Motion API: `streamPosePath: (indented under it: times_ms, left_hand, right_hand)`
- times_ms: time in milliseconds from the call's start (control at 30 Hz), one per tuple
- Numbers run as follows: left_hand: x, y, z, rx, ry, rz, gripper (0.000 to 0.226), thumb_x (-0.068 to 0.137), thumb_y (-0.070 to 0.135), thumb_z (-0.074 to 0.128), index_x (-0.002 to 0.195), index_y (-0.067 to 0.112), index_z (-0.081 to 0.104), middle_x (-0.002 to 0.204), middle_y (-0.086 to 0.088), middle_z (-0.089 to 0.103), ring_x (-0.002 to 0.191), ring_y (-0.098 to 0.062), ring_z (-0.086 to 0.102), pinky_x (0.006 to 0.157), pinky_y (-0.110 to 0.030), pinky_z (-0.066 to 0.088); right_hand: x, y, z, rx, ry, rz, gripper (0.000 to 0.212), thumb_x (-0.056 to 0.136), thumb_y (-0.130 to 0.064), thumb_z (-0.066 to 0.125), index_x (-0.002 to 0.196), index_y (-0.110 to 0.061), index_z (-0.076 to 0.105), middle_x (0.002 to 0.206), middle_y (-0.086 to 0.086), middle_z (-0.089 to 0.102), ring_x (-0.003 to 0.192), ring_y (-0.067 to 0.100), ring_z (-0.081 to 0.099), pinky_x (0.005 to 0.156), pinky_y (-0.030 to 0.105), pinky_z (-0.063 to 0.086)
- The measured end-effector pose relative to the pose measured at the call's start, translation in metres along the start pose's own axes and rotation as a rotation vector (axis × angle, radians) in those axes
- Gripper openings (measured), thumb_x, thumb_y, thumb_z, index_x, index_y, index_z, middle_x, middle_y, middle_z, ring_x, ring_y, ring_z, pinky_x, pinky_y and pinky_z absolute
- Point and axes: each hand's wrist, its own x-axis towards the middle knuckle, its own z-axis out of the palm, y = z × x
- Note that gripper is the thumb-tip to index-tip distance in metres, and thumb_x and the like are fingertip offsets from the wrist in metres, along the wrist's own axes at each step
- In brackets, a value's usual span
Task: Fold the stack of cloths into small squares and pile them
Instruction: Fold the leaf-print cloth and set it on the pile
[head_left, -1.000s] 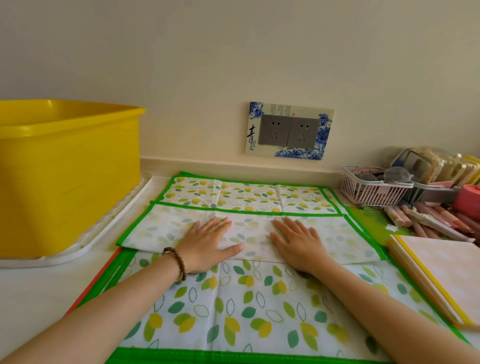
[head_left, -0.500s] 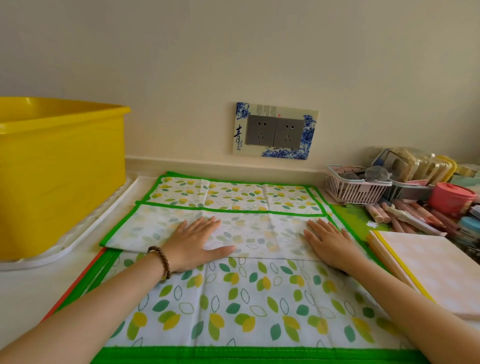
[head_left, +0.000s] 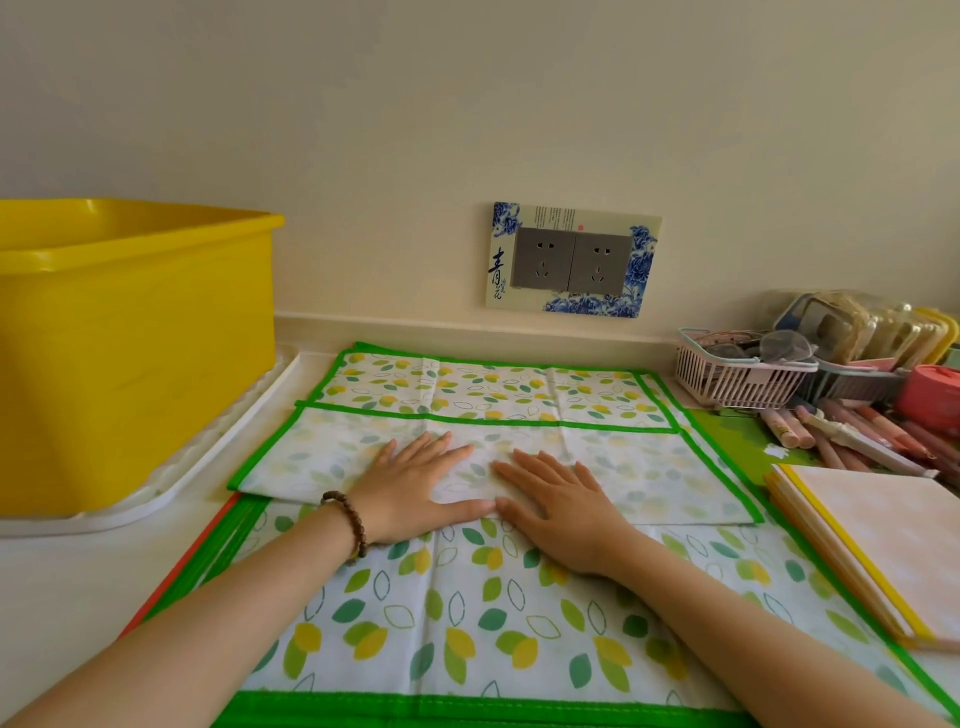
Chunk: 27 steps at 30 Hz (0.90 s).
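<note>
The only writing I can read is on the blue-and-white socket surround (head_left: 571, 260) on the wall: a large brushed 青 down its left side; the smaller characters beside it and the line of print along the top are too small to make out. My left hand (head_left: 415, 491) and right hand (head_left: 563, 512) lie palm down, side by side, on the leaf-printed cloth (head_left: 467, 623); it is spread on the counter in front of me atop a stack (head_left: 218, 540) whose green and orange edges peek out at the left. A turned-over band (head_left: 649, 478) showing the paler reverse lies across the cloth's middle, green-bordered along its far edge and sides; both hands press on the middle of its plain near edge. My fingers are straight and a little spread, pointing away from me; the thumbs reach toward each other, tips almost meeting; a beaded bracelet (head_left: 347, 525) circles my left wrist; both forearms are bare. A yellow tub (head_left: 130, 353) stands at the left on a white tray (head_left: 156, 499).
</note>
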Motion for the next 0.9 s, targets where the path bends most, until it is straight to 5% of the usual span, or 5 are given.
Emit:
streamPosePath:
  times_ms: [467,900]
  left_hand:
    - [-0.032,-0.048,-0.013,0.036,-0.076,-0.063,0.085,0.056,0.092,0.004,0.136,0.063,-0.003,0.155,0.02,-0.013,0.143,-0.01,-0.016,0.114,-0.05,-0.011]
    - [-0.051,-0.07,-0.028,-0.062,-0.091,-0.147,0.112,0.041,0.102,0.007,0.142,0.055,0.006,0.156,0.018,-0.005,0.144,-0.013,-0.012,0.115,-0.048,-0.012]
  right_hand:
    - [0.001,0.003,-0.001,-0.027,-0.048,0.011,0.056,0.092,-0.063,0.016,0.145,-0.049,0.004,0.157,-0.016,-0.003,0.145,0.013,-0.008,0.117,0.047,-0.008]
    - [0.004,0.002,-0.007,0.015,-0.107,0.027,0.055,0.094,-0.06,0.02,0.146,-0.046,0.008,0.157,-0.015,0.0,0.146,0.014,-0.006,0.117,0.047,-0.008]
